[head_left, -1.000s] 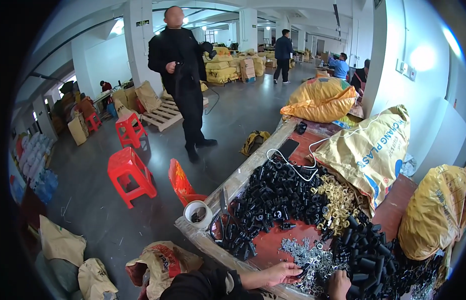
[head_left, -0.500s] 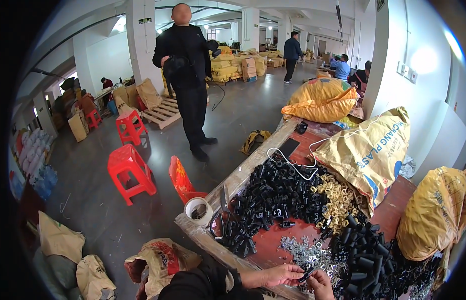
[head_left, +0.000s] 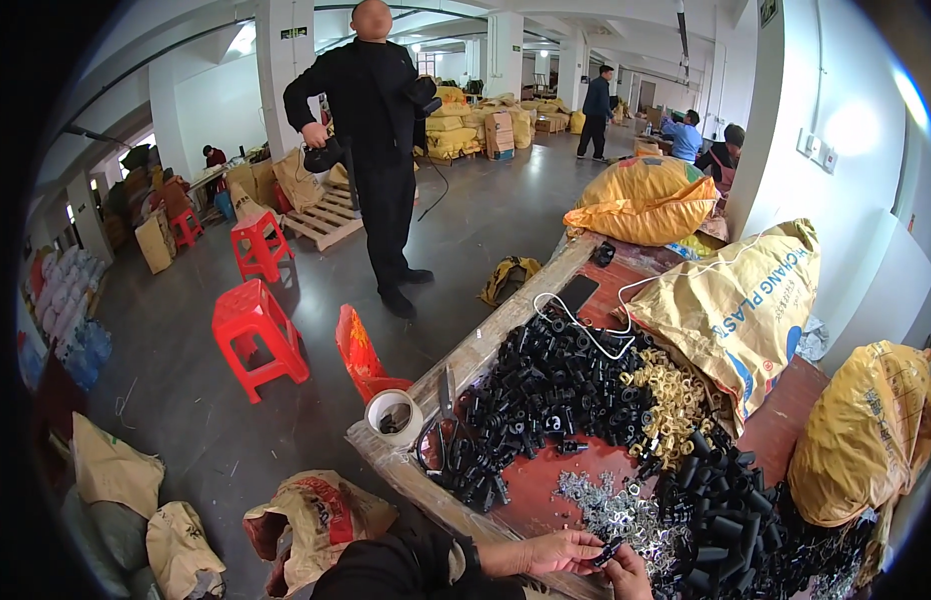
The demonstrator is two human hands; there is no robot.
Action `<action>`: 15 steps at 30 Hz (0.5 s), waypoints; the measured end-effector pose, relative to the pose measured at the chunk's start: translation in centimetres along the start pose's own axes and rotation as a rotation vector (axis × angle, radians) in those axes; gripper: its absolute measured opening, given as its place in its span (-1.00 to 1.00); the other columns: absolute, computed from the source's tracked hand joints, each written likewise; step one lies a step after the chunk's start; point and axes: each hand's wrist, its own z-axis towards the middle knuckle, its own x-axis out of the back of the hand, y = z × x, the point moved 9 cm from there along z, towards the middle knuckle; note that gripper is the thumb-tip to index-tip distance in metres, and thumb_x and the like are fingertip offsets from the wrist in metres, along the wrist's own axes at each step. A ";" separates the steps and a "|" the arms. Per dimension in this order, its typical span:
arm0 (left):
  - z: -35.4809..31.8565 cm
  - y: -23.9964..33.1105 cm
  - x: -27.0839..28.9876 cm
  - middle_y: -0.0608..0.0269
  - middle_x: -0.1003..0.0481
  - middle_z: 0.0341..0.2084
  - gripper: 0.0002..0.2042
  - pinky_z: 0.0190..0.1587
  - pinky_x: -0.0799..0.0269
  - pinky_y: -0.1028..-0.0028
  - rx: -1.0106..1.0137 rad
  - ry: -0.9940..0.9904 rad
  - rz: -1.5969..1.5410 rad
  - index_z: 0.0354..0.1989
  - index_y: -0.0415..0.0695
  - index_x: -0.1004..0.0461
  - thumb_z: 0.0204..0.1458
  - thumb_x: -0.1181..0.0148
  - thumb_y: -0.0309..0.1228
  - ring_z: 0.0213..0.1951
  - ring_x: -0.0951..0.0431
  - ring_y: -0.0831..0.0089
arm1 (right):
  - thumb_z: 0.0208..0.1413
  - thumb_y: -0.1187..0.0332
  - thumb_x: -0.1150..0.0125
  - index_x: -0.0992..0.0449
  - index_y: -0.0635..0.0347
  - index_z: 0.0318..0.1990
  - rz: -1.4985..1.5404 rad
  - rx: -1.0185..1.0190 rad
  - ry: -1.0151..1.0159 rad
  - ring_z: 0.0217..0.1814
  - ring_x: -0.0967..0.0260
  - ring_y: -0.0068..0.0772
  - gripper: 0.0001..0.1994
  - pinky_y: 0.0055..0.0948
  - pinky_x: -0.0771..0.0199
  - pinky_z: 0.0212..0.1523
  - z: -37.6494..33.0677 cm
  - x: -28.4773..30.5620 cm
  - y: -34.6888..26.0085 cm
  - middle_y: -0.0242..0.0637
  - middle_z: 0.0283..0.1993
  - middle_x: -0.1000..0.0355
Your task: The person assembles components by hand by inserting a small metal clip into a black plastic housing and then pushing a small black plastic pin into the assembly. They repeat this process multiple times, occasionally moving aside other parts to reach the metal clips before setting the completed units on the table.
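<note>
At the near edge of the red table, my left hand (head_left: 558, 552) pinches a small black plastic part (head_left: 609, 552). My right hand (head_left: 631, 576) closes on the same part from the right, so both sets of fingertips meet around it. Just beyond my fingers lies a heap of small silvery metal pieces (head_left: 626, 508). To the right are black cylindrical sleeves (head_left: 721, 510). A big pile of black plastic fittings (head_left: 556, 385) spreads farther back, with brass-coloured nuts (head_left: 668, 400) beside it.
Scissors (head_left: 447, 395) and a white tub (head_left: 394, 417) sit by the table's wooden left edge. Woven sacks (head_left: 726, 310) and a phone (head_left: 580, 292) lie farther back. Red stools (head_left: 256, 335) and a standing person (head_left: 376, 150) are on the floor to the left.
The standing person's arm has swung down and outward, lowering a dark object. My hands have shifted very slightly and keep hold of the black part.
</note>
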 end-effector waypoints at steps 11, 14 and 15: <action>-0.4 0.5 0.4 0.31 -0.41 -0.37 -0.80 -0.22 -0.35 0.59 -0.028 0.002 -0.052 -0.25 -0.17 -0.32 -0.04 -0.02 -0.38 -0.30 -0.41 0.53 | 0.03 0.44 0.10 -0.35 0.16 -0.36 0.101 -0.089 -0.030 -0.62 -0.03 -0.73 -0.92 -0.73 -0.01 -0.64 0.2 -0.9 0.4 -0.54 -0.58 -0.19; -0.4 0.6 1.1 0.31 -0.41 -0.38 -0.81 -0.22 -0.35 0.59 -0.043 0.005 -0.067 -0.27 -0.17 -0.33 -0.04 -0.02 -0.37 -0.31 -0.42 0.53 | 0.03 0.44 0.08 -0.33 0.15 -0.35 0.163 -0.117 -0.003 -0.61 -0.03 -0.74 -0.94 -0.74 0.00 -0.64 0.0 -1.0 0.6 -0.54 -0.56 -0.19; -0.4 0.6 1.3 0.29 -0.41 -0.36 -0.80 -0.20 -0.35 0.57 -0.035 0.005 -0.079 -0.24 -0.18 -0.31 -0.04 -0.01 -0.39 -0.28 -0.41 0.51 | 0.03 0.44 0.07 -0.32 0.15 -0.35 0.196 -0.129 0.011 -0.61 -0.03 -0.74 -0.94 -0.74 0.00 -0.64 0.0 -1.1 0.7 -0.53 -0.56 -0.19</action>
